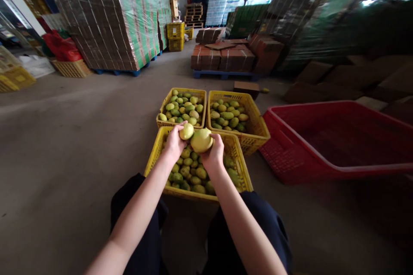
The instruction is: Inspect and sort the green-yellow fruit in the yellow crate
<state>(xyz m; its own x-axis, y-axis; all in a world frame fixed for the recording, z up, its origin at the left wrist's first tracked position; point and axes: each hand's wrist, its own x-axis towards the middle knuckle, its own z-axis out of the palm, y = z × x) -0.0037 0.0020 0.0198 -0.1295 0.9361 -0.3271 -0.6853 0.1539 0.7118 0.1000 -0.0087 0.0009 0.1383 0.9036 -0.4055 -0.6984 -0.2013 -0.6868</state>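
Note:
My left hand (174,142) is closed around a small yellow lemon (186,131). A larger, paler yellow lemon (201,140) is gripped in my right hand (214,153), close beside the first. Both are held above the near yellow crate (244,172), which is full of green and yellow lemons (193,172). Just beyond it stand two more yellow crates, the far left crate (158,118) and the far right crate (258,120), each holding similar fruit. My forearms hide part of the near crate.
A large red basket (284,146) stands on the right. Behind the crates are a small cardboard box (246,88) and flat carton bundles on a blue pallet (222,74). Tall wrapped stacks (125,17) rise at the left and right.

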